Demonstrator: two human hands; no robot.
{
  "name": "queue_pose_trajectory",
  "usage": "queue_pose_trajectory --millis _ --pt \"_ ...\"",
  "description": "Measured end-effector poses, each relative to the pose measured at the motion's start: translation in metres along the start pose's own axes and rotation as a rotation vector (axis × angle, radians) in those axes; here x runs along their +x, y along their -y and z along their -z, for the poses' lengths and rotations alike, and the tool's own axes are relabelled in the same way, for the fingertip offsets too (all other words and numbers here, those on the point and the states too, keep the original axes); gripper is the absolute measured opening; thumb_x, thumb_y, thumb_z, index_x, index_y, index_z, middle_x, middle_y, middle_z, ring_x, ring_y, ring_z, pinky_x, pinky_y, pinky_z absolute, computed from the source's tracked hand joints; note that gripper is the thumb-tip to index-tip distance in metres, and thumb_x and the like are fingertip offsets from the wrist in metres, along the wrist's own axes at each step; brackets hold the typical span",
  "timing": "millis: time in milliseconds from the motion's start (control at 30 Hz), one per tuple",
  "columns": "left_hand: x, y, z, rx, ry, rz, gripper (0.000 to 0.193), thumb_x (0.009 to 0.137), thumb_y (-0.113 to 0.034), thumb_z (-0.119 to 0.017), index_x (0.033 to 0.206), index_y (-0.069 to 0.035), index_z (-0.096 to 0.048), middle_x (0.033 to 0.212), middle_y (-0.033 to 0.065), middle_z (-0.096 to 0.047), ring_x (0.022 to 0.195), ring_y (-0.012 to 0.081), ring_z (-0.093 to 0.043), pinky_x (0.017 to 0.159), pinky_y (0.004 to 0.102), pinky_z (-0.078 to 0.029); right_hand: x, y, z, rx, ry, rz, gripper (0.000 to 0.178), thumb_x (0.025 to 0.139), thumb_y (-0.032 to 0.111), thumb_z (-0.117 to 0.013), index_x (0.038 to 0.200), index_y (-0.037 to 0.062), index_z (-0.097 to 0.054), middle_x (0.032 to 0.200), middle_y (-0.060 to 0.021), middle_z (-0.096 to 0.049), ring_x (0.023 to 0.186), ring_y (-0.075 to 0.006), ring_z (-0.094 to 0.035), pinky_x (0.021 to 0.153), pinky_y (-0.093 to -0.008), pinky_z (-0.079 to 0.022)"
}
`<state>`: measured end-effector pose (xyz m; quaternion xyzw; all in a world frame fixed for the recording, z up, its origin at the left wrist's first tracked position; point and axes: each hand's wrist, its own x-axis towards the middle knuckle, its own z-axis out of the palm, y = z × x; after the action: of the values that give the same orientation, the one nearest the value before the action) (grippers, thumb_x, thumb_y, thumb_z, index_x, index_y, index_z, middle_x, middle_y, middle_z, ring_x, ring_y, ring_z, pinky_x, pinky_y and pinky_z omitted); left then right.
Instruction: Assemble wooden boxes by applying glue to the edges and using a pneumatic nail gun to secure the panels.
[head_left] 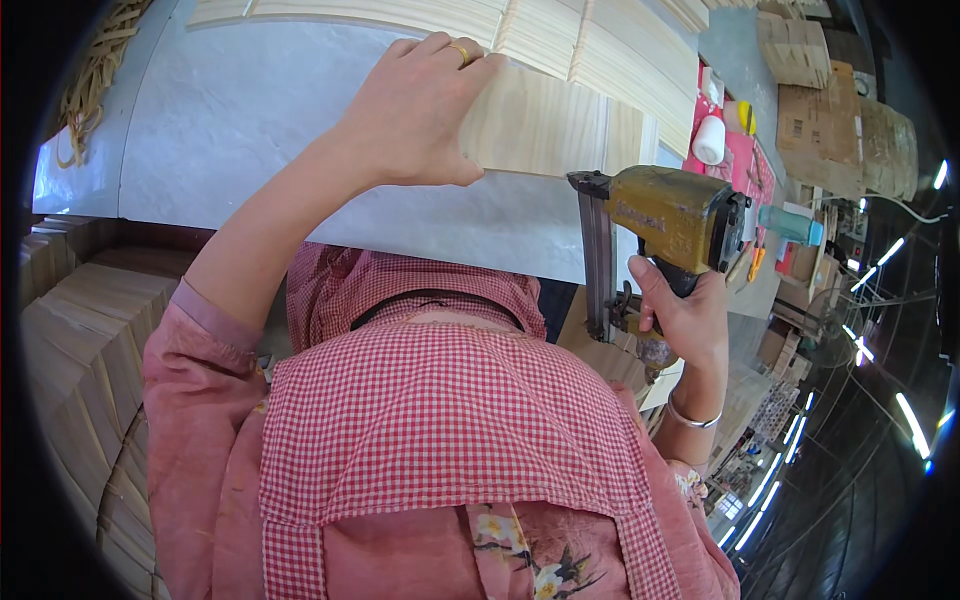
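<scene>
Board: we see the pale wooden board (pixel 545 118) lying over the worktop (pixel 250 115), a narrow seam crossing it near its right end.
Left grip: the left grip (pixel 430 112) has hold of the board at its left end, thumb at the near edge and fingers spread toward the far edge; we see it opened wide enough to span the board. A gold ring (pixel 460 52) circles one finger.
Right grip: the right grip (pixel 692 318), to the right of the board and nearer the body, is curled closed around the handle of a nail gun (pixel 665 208). A silver bangle (pixel 695 418) sits on that wrist.
Nail gun: its nose is at the board's near edge, toward the right end; we cannot tell whether the two touch.
Stacked wood: more pale boards (pixel 630 60) lie just beyond the board, and we see brown wooden pieces (pixel 90 320) well to its left, below the worktop.
Clutter: right of the board we find a white bottle (pixel 709 140), a yellow roll (pixel 746 117) and a clear bottle (pixel 790 224) with a blue cap; farther right stand cardboard boxes (pixel 820 140).
Apron: a red-and-white checked apron (pixel 450 420) shows on the near side of the board.
</scene>
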<state>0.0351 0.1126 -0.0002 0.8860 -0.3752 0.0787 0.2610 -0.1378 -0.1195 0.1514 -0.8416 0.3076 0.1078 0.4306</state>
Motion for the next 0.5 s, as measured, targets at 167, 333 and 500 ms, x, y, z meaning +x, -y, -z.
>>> queue_pose_trajectory --millis 167,333,500 --pt "-0.002 0.001 0.001 -0.024 0.029 0.007 0.087 0.059 -0.037 -0.085 0.137 -0.009 -0.057 0.129 0.0089 -0.063 0.116 0.0261 -0.059 0.104 0.0401 -0.043 -0.002 0.004 -0.004 -0.029 -0.018 -0.019 0.024 0.092 0.016 -0.079 0.101 -0.0028 -0.066 0.062 -0.002 -0.059 0.043 -0.009 -0.049 0.041 -0.0229 -0.042" --pt "-0.014 0.019 -0.011 -0.053 -0.067 -0.055 0.092 0.062 -0.032 -0.085 0.144 -0.009 -0.05 0.136 0.0103 -0.057 0.118 0.0295 -0.058 0.108 0.0424 -0.043 -0.006 0.012 -0.006 -0.021 -0.076 0.044 0.022 0.092 0.015 -0.078 0.101 -0.0022 -0.066 0.062 -0.002 -0.059 0.043 -0.009 -0.049 0.041 -0.0226 -0.042" --pt "-0.028 0.035 0.004 -0.477 0.062 0.038 0.098 0.062 -0.019 -0.083 0.151 -0.014 -0.043 0.143 0.0111 -0.05 0.127 0.0323 -0.053 0.114 0.0437 -0.043 -0.014 0.023 -0.018 -0.057 -0.123 0.056 0.024 0.092 0.016 -0.078 0.102 -0.0021 -0.066 0.064 -0.0022 -0.06 0.044 -0.0091 -0.05 0.042 -0.0216 -0.042"
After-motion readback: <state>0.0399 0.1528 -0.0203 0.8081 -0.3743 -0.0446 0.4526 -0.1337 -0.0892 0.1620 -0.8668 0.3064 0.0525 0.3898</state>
